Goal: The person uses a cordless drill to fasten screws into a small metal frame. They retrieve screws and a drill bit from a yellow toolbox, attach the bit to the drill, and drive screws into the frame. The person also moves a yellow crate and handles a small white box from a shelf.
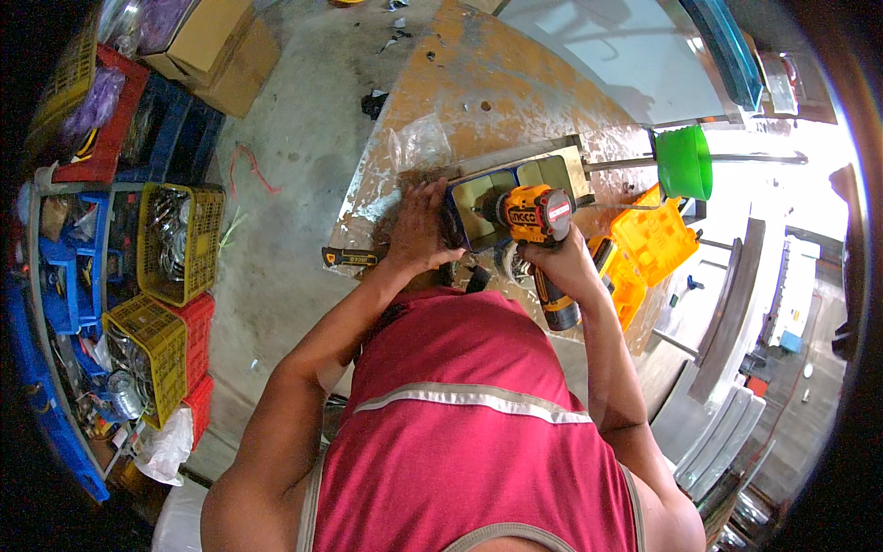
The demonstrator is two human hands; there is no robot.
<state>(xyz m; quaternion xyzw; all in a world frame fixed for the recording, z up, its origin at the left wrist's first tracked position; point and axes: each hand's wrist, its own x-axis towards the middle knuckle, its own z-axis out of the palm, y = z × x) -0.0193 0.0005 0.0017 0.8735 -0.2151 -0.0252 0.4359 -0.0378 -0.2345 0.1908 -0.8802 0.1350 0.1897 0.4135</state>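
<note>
A red sleeveless shirt [469,414] fills the foreground. Beyond it, the right hand [561,262] grips a yellow cordless drill [533,221] over a blue-edged metal frame [501,189] at the workbench's [478,83] near edge. The left hand [418,230] presses flat on the frame. If the bit slips, the frame could likely jerk toward those fingers.

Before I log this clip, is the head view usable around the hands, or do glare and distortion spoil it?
Head view: usable. The left hand on the blue frame and the right hand gripping the yellow drill are sharp and evenly lit. Daylight blows out the upper right beyond the green funnel. The fisheye bends the crates at left, and the corners go black.
</note>
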